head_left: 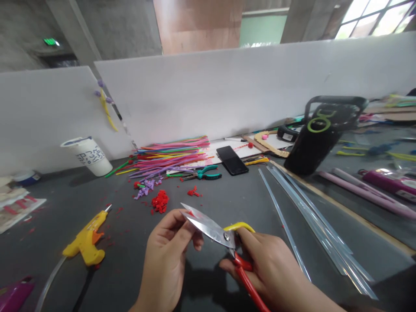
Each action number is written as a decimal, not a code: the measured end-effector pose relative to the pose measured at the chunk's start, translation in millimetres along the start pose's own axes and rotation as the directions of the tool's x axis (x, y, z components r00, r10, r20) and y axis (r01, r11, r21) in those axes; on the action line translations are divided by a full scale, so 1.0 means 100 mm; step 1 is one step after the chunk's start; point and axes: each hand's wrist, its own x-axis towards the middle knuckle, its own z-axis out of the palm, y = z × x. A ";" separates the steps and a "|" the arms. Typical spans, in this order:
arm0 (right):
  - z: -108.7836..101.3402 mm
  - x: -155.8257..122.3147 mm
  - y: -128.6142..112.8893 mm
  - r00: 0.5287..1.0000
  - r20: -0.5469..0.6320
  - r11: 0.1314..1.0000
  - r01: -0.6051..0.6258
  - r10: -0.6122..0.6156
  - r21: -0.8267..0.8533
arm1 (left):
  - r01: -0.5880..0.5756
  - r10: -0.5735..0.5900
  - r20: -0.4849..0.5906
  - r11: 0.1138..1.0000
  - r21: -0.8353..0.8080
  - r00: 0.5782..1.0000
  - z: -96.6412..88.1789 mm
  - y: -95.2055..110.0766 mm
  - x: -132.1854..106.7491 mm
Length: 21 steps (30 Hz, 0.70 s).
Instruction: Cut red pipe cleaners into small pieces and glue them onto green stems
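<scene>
scissors are in the right hand, whose fingers are wrapped around the handles; the blades are slightly parted and their tips lie at the fingertips of the left hand. the left hand is pinching with thumb and forefinger, it seems on a small red piece, although most of it is hidden. to cut well, in my judgement, the left fingertips should be kept behind the cutting edges, and the right hand should close slowly and evenly, so that the cut is clean and nothing jumps away.

about the numbers: i count one pair of scissors, one yellow glue gun to the left of the left hand, and, beyond both hands, one pair of pliers and one phone. beyond the left hand lie one heap of red bits, one smaller red group and one purple heap; their single bits i cannot count surely. farther is one bundle of coloured stems, also too many. to the right of the right hand are clear sticks, at least four, partly overlapping.
</scene>
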 end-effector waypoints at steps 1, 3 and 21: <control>0.00 0.00 0.00 1.000 -0.002 1.000 0.002 -0.002 -0.002 | 0.000 0.000 0.001 1.000 -0.003 1.000 0.00 0.00 0.00; 0.01 0.00 -0.01 1.000 -0.007 1.000 0.004 -0.004 -0.004 | 0.001 -0.001 0.001 1.000 -0.006 1.000 0.00 0.01 -0.01; -0.09 0.12 -0.04 0.949 0.188 0.861 -0.309 0.252 0.404 | 0.117 -0.117 0.009 0.993 0.024 0.993 -0.01 0.03 0.00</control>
